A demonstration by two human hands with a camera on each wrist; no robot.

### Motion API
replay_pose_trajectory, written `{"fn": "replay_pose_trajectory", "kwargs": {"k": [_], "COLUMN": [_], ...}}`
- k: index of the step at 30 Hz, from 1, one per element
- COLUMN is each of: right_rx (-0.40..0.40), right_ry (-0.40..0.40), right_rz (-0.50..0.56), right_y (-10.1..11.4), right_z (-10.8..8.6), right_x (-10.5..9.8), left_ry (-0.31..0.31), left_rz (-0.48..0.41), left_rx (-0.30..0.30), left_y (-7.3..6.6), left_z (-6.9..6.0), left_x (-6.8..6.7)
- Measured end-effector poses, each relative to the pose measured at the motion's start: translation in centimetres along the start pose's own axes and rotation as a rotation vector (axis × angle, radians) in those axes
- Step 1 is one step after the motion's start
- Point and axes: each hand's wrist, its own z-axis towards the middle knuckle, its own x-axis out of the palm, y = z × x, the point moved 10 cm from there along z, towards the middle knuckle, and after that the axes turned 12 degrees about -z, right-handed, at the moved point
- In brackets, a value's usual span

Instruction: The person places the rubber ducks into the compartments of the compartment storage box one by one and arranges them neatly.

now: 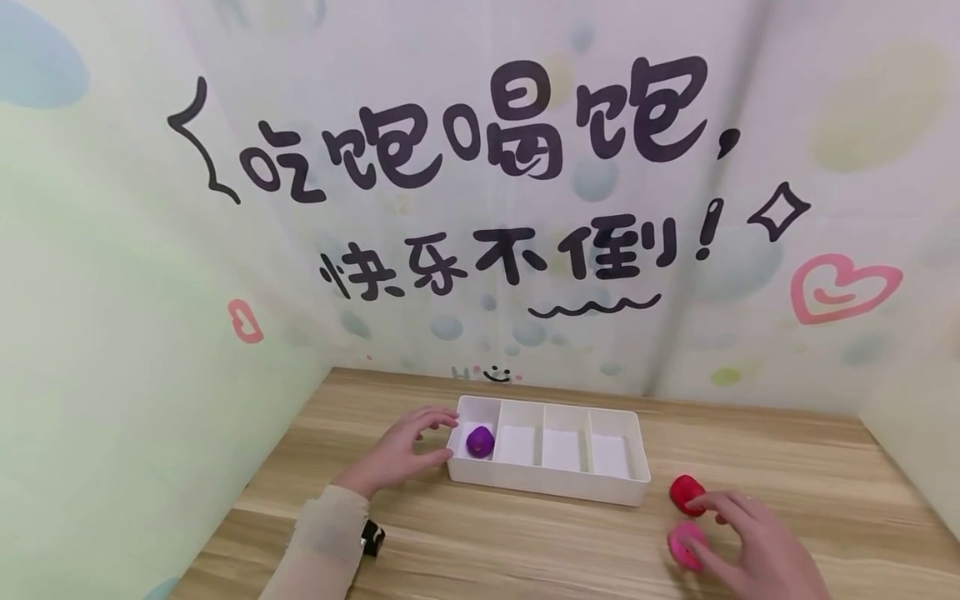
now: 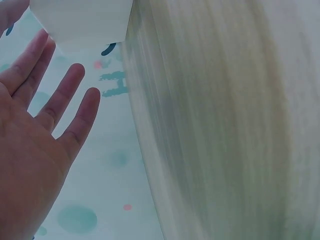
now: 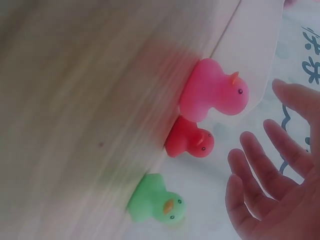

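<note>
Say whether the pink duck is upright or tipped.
Upright: the pink duck sits base-down on the tabletop, its head raised away from it.

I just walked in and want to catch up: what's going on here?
A person has their left hand at the left end of a white four-compartment box. A purple toy sits in its leftmost compartment. Their right hand is spread by a pink rubber duck and a red one on the table, not gripping either. A green one stands nearby.
</note>
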Motion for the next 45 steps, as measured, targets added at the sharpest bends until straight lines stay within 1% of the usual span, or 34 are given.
{"fn": "replay_pose_trajectory", "kwargs": {"k": [5,8,10,16,19,24,28,31,37,40,44,45], "right_rx": [-0.039,-0.043,-0.026,0.069,0.084,0.078,0.05,0.038,0.071,0.069,0.036,0.04], "right_ry": [-0.029,-0.019,0.021,0.249,0.313,0.365,0.396,0.435,0.524,0.531,0.516,0.519], "right_rz": [0.02,0.028,0.027,0.003,-0.005,-0.008,-0.016,-0.014,0.005,0.002,-0.008,-0.01], "right_y": [-0.2,-0.3,-0.5,-1.3,-1.5,-1.6,-1.7,-1.8,-2.3,-2.3,-2.1,-2.2], "right_z": [-0.6,-0.8,-0.9,-0.8,-0.8,-0.8,-0.9,-1.0,-1.2,-1.2,-1.1,-1.2], "right_x": [0.2,0.4,0.7,2.4,2.8,3.3,3.6,3.9,4.9,5.0,5.1,5.1], "left_ry": [-0.003,-0.006,-0.007,-0.001,0.001,0.004,0.007,0.008,0.005,0.0,-0.003,-0.003], "left_rz": [0.008,0.015,0.018,0.015,0.012,0.011,0.006,0.01,0.016,0.021,0.026,0.028], "left_rx": [0.011,0.015,0.022,0.02,0.017,0.019,0.012,0.003,0.008,0.013,0.023,0.026], "left_y": [0.0,0.0,-0.1,-0.2,-0.3,-0.5,-0.4,-0.2,-0.3,-0.4,-0.6,-0.7], "left_z": [0.0,0.0,0.0,0.0,0.0,0.0,0.0,0.1,0.1,0.1,0.0,0.0], "left_x": [0.0,0.0,-0.1,-0.1,-0.1,-0.1,0.0,0.0,0.0,0.0,0.0,0.1]}}
